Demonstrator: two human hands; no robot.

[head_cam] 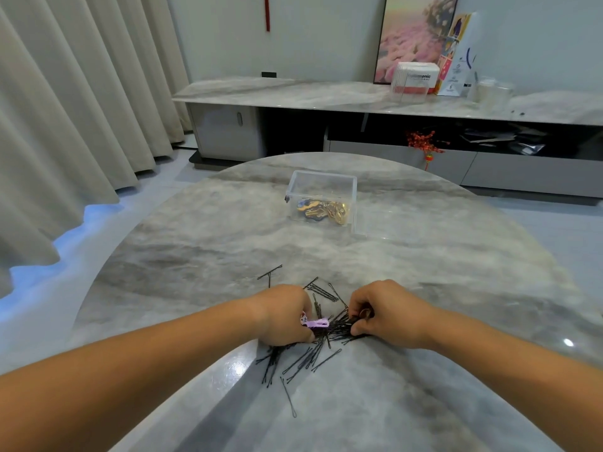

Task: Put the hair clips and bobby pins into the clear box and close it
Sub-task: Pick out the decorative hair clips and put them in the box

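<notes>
**Both hands raking scattered pins into one heap**

On the left, the left hand (287,316) curled down on the grey marbled tabletop (202,243), fingers bent under and closed around a small pink plastic hair clip (316,323). Clip jutting out toward the right hand, long axis lying roughly flat and crosswise, free end touching the tangle of thin black wire bobby pins (329,334). Probably kept in the fist so the same hand can go on sweeping.

Between the two hands, the thickest knot of pins, pointing every way with no common axis. Just beyond the hands, a small neat bundle lying parallel, slanting away to the right. Nearer the body, below the left hand, a looser fan angled down and leftward, one lone pin farthest out with its looped end toward the body. A couple of strays well beyond the left hand.

On the right, the right hand (388,313) also curled, fingertips pinching into the right edge of the knot; how many pins gripped, impossible to tell. Seemingly drawing them together for a single lift.

Far beyond both hands, the clear square plastic box (321,199), open on top, gold and dark clips already inside; lid apparently hanging at its right side.
</notes>
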